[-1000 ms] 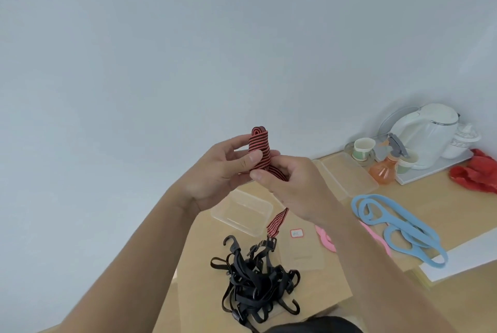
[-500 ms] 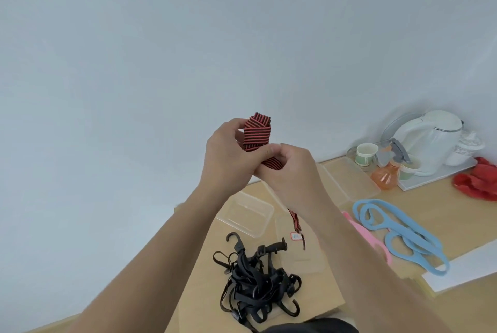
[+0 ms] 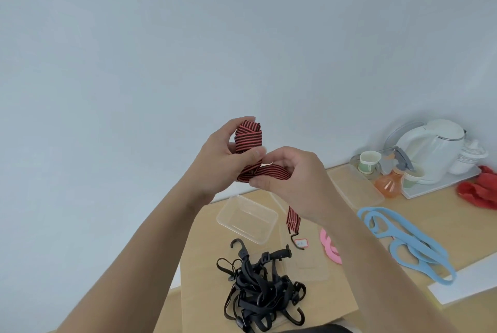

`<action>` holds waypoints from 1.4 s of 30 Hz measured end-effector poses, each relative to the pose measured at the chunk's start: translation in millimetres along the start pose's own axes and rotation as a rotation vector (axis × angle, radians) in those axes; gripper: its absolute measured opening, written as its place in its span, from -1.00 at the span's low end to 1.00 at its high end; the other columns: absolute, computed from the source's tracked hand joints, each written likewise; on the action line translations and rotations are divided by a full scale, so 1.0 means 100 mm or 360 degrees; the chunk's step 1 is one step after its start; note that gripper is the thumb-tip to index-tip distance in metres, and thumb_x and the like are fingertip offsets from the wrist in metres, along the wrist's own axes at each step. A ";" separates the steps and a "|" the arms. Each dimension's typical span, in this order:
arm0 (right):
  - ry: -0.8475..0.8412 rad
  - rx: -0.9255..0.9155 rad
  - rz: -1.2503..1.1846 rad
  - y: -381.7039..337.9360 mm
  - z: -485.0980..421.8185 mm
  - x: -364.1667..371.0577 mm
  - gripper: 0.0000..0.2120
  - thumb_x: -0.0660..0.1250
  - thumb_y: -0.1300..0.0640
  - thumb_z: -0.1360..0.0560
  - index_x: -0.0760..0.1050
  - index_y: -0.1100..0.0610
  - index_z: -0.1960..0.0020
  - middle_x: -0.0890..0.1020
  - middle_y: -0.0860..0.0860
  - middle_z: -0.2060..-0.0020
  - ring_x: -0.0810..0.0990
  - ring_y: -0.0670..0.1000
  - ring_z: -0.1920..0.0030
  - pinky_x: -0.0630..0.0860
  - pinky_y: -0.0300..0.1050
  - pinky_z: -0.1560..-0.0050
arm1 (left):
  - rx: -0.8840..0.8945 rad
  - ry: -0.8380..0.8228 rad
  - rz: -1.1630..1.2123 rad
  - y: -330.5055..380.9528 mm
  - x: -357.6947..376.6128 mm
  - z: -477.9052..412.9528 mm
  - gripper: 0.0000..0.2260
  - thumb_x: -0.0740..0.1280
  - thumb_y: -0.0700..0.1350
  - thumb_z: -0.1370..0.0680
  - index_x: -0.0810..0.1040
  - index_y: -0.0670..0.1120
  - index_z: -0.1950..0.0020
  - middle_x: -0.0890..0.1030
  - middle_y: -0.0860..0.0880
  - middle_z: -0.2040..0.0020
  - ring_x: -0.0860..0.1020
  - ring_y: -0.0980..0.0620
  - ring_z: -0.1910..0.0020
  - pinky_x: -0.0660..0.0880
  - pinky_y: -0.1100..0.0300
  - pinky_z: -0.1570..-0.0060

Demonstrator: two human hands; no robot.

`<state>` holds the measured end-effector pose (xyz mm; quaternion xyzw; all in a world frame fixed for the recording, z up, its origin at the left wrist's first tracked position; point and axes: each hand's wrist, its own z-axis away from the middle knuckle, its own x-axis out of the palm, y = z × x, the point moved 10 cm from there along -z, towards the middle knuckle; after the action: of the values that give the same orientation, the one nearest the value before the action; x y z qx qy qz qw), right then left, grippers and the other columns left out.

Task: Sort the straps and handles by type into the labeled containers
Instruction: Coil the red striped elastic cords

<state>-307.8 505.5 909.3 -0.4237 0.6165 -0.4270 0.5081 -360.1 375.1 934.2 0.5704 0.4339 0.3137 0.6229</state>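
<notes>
1 striped strap [image 3: 248, 136] gripped by left hand [image 3: 217, 168] and right hand [image 3: 298, 182], right forearm [image 3: 376, 265] overlapping pink handle [image 3: 329, 248]

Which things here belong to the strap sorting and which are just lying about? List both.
Job: striped strap held by left hand and right hand, black strap pile, blue handles, pink handle, clear containers.
Lying about: kettle, paper cups, spray bottle, red cloth.

1 head view, near hands, facing forward-down over table [image 3: 403, 214] toward wall.
</notes>
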 end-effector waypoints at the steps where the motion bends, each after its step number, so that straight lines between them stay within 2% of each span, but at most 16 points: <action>1: -0.0012 -0.0026 0.0071 -0.03 0.00 -0.02 -0.71 0.65 0.06 -0.33 0.64 -0.03 0.02 0.74 -0.08 0.17 0.72 -0.02 0.14 0.64 0.11 -0.03 | -0.0025 -0.0044 -0.0036 -0.02 0.00 0.01 -0.59 0.44 -0.23 -0.58 0.50 0.08 -0.37 0.67 -0.16 0.10 0.67 -0.10 0.14 0.66 -0.16 0.01; 5: 0.0029 -0.0102 0.0285 -0.11 0.03 -0.12 -0.76 0.63 0.04 -0.35 0.63 -0.09 0.05 0.72 -0.11 0.19 0.68 -0.07 0.17 0.62 -0.01 0.02 | -0.0160 -0.0168 0.0027 -0.05 -0.01 0.07 -0.70 0.43 -0.25 -0.58 0.56 -0.02 -0.28 0.65 -0.19 0.10 0.68 -0.14 0.16 0.68 -0.08 0.15; 8: 0.0026 -0.0133 0.0320 -0.13 0.04 -0.16 -0.76 0.63 0.01 -0.36 0.62 -0.08 0.06 0.71 -0.13 0.20 0.65 -0.11 0.21 0.59 -0.11 0.12 | -0.0191 -0.0104 0.0175 -0.05 -0.09 0.10 -0.77 0.42 -0.23 -0.58 0.57 -0.12 -0.24 0.64 -0.31 0.04 0.70 -0.13 0.12 0.66 -0.01 0.16; 11: -0.0019 -0.0127 0.0254 -0.15 0.06 -0.08 -0.73 0.63 -0.04 -0.33 0.61 -0.08 0.06 0.69 -0.08 0.25 0.59 -0.14 0.32 0.50 -0.24 0.26 | -0.0179 0.0022 0.0309 -0.07 -0.12 0.10 -0.73 0.44 -0.23 -0.57 0.55 -0.15 -0.26 0.66 -0.27 0.03 0.72 -0.13 0.07 0.66 0.01 0.18; 13: 0.0004 -0.0109 0.0170 -0.12 0.06 -0.03 -0.73 0.62 -0.09 -0.33 0.59 -0.08 0.08 0.66 0.01 0.28 0.55 -0.10 0.35 0.47 -0.20 0.28 | -0.0156 0.0090 0.0359 -0.08 -0.09 0.12 -0.73 0.43 -0.22 -0.58 0.53 -0.15 -0.27 0.69 -0.29 0.02 0.72 -0.19 0.10 0.65 0.05 0.18; 16: 0.0084 -0.0041 0.0049 -0.06 0.06 0.01 -0.72 0.58 -0.15 -0.36 0.58 -0.05 0.09 0.68 0.01 0.27 0.65 -0.02 0.29 0.56 -0.05 0.18 | -0.0085 0.0194 0.0404 -0.09 -0.04 0.14 -0.73 0.42 -0.18 -0.60 0.51 -0.14 -0.28 0.72 -0.24 0.04 0.72 -0.16 0.09 0.62 0.10 0.16; 20: 0.0015 0.0101 -0.0220 -0.02 0.12 0.10 -0.74 0.51 -0.06 -0.48 0.56 0.07 -0.03 0.71 0.00 0.27 0.50 -0.14 0.49 0.38 -0.27 0.38 | 0.0020 0.0332 0.0490 -0.09 0.03 0.18 -0.73 0.41 -0.09 -0.62 0.48 -0.13 -0.27 0.70 -0.22 -0.01 0.73 -0.13 -0.01 0.65 0.02 0.00; 23: -0.0036 0.0172 -0.0345 0.00 0.13 0.16 -0.79 0.47 0.01 -0.52 0.59 0.08 -0.09 0.74 0.07 0.22 0.39 0.00 0.46 0.34 -0.20 0.42 | 0.0019 0.0383 0.0541 -0.12 0.08 0.23 -0.71 0.39 -0.05 -0.62 0.44 -0.12 -0.28 0.71 -0.11 0.07 0.72 -0.08 0.04 0.64 0.08 0.07; 26: 0.0015 0.0191 -0.0359 0.01 0.12 0.15 -0.85 0.42 0.05 -0.54 0.60 0.10 -0.05 0.74 0.03 0.27 0.42 -0.01 0.45 0.36 -0.23 0.42 | 0.0013 0.0444 0.0606 -0.16 0.14 0.27 -0.73 0.39 -0.05 -0.62 0.43 -0.10 -0.24 0.71 -0.08 0.14 0.71 -0.12 0.09 0.63 0.09 0.12; 29: 0.0040 0.0119 -0.0298 -0.05 0.12 0.13 -0.86 0.41 0.07 -0.57 0.61 0.15 0.00 0.69 -0.06 0.37 0.55 -0.16 0.47 0.40 -0.36 0.38 | -0.0018 0.0489 0.0601 -0.22 0.15 0.30 -0.74 0.40 -0.01 -0.62 0.45 -0.12 -0.19 0.72 -0.10 0.09 0.72 -0.16 0.02 0.62 0.04 0.06; 31: -0.0001 0.0092 -0.0248 -0.04 0.11 0.11 -0.85 0.42 0.06 -0.57 0.63 0.16 0.02 0.72 -0.04 0.33 0.67 -0.12 0.33 0.54 -0.22 0.22 | -0.0027 0.0438 0.0484 -0.21 0.10 0.30 -0.74 0.40 0.00 -0.62 0.49 -0.15 -0.16 0.72 -0.17 0.00 0.71 -0.16 -0.04 0.64 -0.04 -0.02; 33: -0.0092 0.0110 -0.0207 -0.01 0.12 0.08 -0.86 0.43 0.06 -0.56 0.64 0.15 0.04 0.73 -0.01 0.27 0.70 -0.04 0.24 0.61 -0.05 0.09 | 0.0015 0.0322 0.0249 -0.14 -0.01 0.30 -0.76 0.42 -0.03 -0.60 0.55 -0.20 -0.11 0.71 -0.17 0.00 0.71 -0.11 0.00 0.66 -0.05 0.03; 37: -0.0355 0.0124 -0.0051 -0.01 0.16 0.10 -0.87 0.42 0.09 -0.57 0.64 0.16 0.03 0.66 -0.11 0.38 0.59 -0.16 0.34 0.45 -0.29 0.22 | 0.0073 -0.0037 -0.0147 0.01 -0.07 0.32 -0.81 0.43 -0.08 -0.58 0.58 -0.08 -0.18 0.62 -0.03 0.16 0.61 -0.02 0.27 0.59 0.09 0.27; 38: -0.0379 0.0120 -0.0030 -0.02 0.16 0.10 -0.87 0.42 0.10 -0.57 0.64 0.17 0.02 0.66 -0.10 0.37 0.59 -0.16 0.33 0.45 -0.29 0.22 | 0.0072 -0.0099 -0.0213 0.01 -0.05 0.32 -0.85 0.40 -0.09 -0.61 0.59 -0.05 -0.17 0.60 -0.02 0.20 0.59 -0.03 0.30 0.57 0.09 0.29; 39: -0.0381 0.0107 -0.0005 -0.03 0.15 0.10 -0.87 0.43 0.08 -0.56 0.64 0.15 0.01 0.69 -0.06 0.34 0.61 -0.13 0.31 0.49 -0.22 0.19 | 0.0071 -0.0137 -0.0256 0.02 -0.02 0.32 -0.88 0.38 -0.08 -0.63 0.59 -0.05 -0.14 0.59 -0.04 0.22 0.57 -0.05 0.33 0.56 0.09 0.31; 42: -0.0327 0.0038 0.0073 -0.04 0.13 0.10 -0.84 0.47 -0.01 -0.51 0.63 0.06 0.00 0.73 0.04 0.22 0.69 0.06 0.20 0.60 0.06 0.07 | 0.0050 -0.0128 -0.0210 -0.02 0.02 0.31 -0.82 0.34 0.00 -0.61 0.60 -0.09 -0.07 0.59 -0.13 0.27 0.54 -0.11 0.35 0.52 0.07 0.34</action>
<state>-295.8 493.4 908.4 -0.4449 0.5655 -0.3768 0.5834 -332.0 363.0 930.6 0.5624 0.4501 0.2420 0.6500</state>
